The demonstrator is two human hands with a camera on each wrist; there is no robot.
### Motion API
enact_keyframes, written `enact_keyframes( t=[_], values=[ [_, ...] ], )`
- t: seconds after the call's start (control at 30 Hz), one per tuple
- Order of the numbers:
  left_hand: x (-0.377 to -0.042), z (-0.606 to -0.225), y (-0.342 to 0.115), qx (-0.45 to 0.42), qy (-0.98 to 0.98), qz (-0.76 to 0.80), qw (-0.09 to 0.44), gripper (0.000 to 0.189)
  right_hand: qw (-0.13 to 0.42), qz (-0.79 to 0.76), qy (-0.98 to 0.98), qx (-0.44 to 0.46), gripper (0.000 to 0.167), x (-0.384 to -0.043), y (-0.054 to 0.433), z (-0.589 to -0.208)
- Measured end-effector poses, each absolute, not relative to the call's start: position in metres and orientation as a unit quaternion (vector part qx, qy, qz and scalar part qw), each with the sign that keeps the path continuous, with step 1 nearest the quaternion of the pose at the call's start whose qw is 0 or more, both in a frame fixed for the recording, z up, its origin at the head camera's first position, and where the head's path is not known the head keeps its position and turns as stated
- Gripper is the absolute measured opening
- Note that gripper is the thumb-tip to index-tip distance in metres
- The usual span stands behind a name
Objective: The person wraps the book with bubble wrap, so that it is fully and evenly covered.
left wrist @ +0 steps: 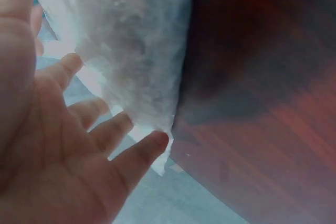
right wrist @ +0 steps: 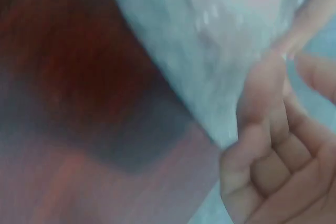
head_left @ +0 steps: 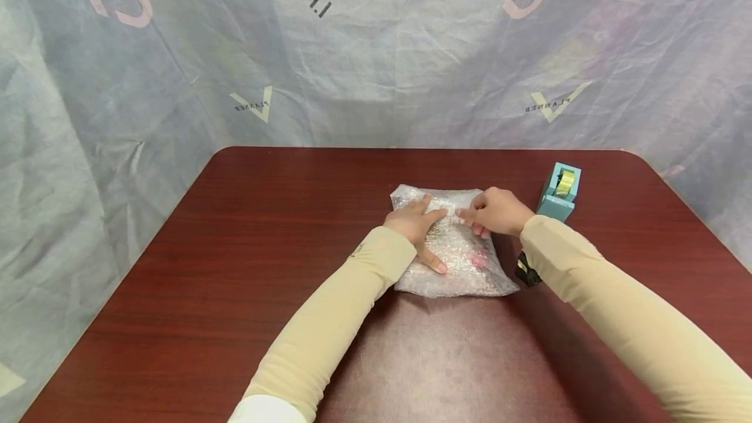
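Note:
A bubble-wrap package point(head_left: 458, 253), with something pinkish showing through it, lies on the table. My left hand point(head_left: 416, 222) rests spread over its left side, and in the left wrist view the fingers point(left wrist: 139, 156) are straight along the wrap. At the package's far side my right hand point(head_left: 496, 209) has its thumb and forefinger close together on a short pale strip point(head_left: 451, 211) that looks like clear tape. Its other fingers point(right wrist: 252, 148) are curled, as the right wrist view shows. The two hands' fingertips nearly meet over the strip.
Behind the right hand stands a blue tape dispenser point(head_left: 555, 204) with a yellowish roll. A small black object point(head_left: 527, 271) is partly hidden by the right forearm. The dark red table point(head_left: 235, 266) ends at a grey fabric backdrop point(head_left: 364, 70).

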State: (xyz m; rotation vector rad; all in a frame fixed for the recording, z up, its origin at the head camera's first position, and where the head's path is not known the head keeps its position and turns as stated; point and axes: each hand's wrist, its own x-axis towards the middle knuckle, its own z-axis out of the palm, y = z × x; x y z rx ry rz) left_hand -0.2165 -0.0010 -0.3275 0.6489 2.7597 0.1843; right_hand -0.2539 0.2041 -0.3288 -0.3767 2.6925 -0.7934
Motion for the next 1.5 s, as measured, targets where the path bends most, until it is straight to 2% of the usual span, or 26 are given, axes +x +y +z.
enact_keyframes(
  t=[0.17,0.37,0.63,0.7,0.87,0.93,1.1,1.37,1.5],
  values=[
    [-0.216,-0.326,-0.002,0.232,0.959,0.068,0.151,0.114,0.068,-0.263,0.958,-0.091,0.040,-0.252,0.223,-0.316],
    [-0.217,-0.329,-0.004,0.241,0.954,0.083,0.157,0.115,0.014,-0.228,0.972,-0.053,0.045,-0.254,0.251,-0.312],
    [-0.220,-0.334,-0.004,0.246,0.953,0.076,0.158,0.115,-0.084,-0.182,0.979,0.042,0.043,-0.254,0.278,-0.312],
    [-0.219,-0.333,-0.004,0.246,0.953,0.077,0.159,0.115,-0.076,-0.164,0.981,0.069,0.052,-0.255,0.281,-0.312],
    [-0.218,-0.331,-0.005,0.244,0.955,0.067,0.154,0.115,0.004,-0.128,0.985,0.117,0.090,-0.257,0.286,-0.312],
    [-0.218,-0.330,-0.005,0.244,0.956,0.063,0.152,0.114,0.024,-0.126,0.983,0.129,0.097,-0.258,0.286,-0.312],
    [-0.215,-0.327,-0.006,0.245,0.955,0.067,0.155,0.112,0.046,-0.131,0.980,0.144,0.096,-0.260,0.290,-0.312],
    [-0.215,-0.331,-0.007,0.246,0.955,0.072,0.152,0.113,0.075,-0.160,0.976,0.128,0.077,-0.260,0.298,-0.317],
    [-0.215,-0.331,-0.008,0.247,0.955,0.071,0.150,0.113,0.070,-0.177,0.975,0.115,0.080,-0.259,0.300,-0.319]
  ],
)
